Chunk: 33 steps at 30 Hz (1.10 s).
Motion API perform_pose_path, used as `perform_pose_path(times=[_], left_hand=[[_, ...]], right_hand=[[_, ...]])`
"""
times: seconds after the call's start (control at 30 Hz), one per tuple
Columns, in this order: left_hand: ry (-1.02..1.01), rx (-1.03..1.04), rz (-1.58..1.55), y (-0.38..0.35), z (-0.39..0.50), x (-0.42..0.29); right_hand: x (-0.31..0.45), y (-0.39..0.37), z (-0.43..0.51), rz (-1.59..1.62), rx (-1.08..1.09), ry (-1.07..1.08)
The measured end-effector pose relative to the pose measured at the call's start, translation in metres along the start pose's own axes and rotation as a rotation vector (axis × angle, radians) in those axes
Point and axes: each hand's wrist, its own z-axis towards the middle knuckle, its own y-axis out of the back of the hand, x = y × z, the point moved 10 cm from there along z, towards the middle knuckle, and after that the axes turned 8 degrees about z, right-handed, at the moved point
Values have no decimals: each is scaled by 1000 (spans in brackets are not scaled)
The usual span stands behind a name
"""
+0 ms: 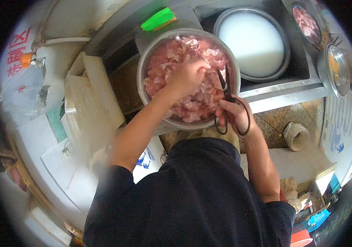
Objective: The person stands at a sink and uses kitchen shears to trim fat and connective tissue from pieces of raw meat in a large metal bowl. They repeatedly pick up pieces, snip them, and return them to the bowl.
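Note:
A large round metal basin (142,77) in front of me is filled with pale pink raw meat pieces (191,112) in reddish liquid. My left hand (194,72) is over the middle of the meat, its fingers curled and blurred; whether a piece is between them I cannot tell. At the basin's right side, my right hand (236,112) holds a pair of scissors (226,89) by the black loop handles. The scissor blades point away from me over the meat, and their tips are slightly apart.
Right of the basin, a round metal tub (251,43) of whitish liquid sits in a steel sink (305,66). Beyond are a bowl of meat (306,24) and a metal bowl with something orange (333,69). A bright green object (158,19) lies behind; white plastic baskets (80,95) stand left.

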Motion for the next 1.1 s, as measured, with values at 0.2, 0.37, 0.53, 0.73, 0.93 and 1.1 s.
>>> perform_pose_path(times=[0.2, 0.37, 0.53, 0.73, 0.93, 1.1], left_hand=[[-56, 67, 430, -71, 28, -1], [150, 248, 613, -96, 37, 28], [168, 293, 382, -101, 40, 42], [358, 343, -233, -74, 27, 61], [378, 271, -796, -29, 16, 51], [501, 186, -890, -11, 4, 55]], right_hand=[[1, 22, -40, -102, -93, 64], [-6, 28, -50, -93, -129, 69], [-14, 30, -54, -100, -135, 59], [-16, 34, -58, -101, -125, 63], [-17, 37, -55, -128, -119, 84], [-16, 36, -53, -180, -99, 77]])
